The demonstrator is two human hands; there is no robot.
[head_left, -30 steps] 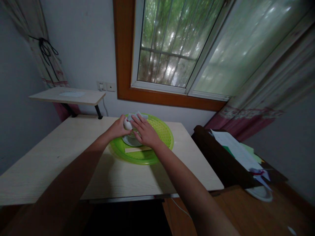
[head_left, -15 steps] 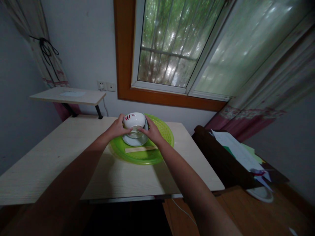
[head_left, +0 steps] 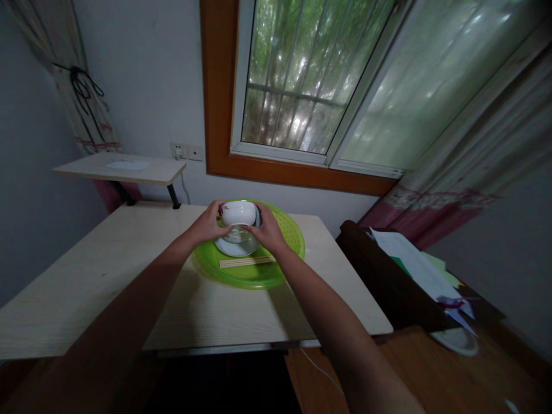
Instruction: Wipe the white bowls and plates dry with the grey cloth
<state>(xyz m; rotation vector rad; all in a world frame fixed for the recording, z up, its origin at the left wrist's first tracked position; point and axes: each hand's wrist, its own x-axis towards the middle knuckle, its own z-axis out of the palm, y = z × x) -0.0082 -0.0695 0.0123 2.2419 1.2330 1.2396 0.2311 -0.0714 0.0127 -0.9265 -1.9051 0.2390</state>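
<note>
Bowl (head_left: 238,213) has turned slightly between left hand (head_left: 210,223) and right hand (head_left: 268,228).

Bowl (head_left: 238,213): white, smooth, glossy, ceramic in look. Below bowl: clear, glass-like vessel (head_left: 237,234); pale, smooth plate (head_left: 237,248). Around plate: green tray (head_left: 259,280), shiny plastic, textured mesh-like surface. In front of plate: chopsticks (head_left: 245,262), pale, wood-like. Under tray: tabletop (head_left: 116,270), light wood-grain finish.
</note>
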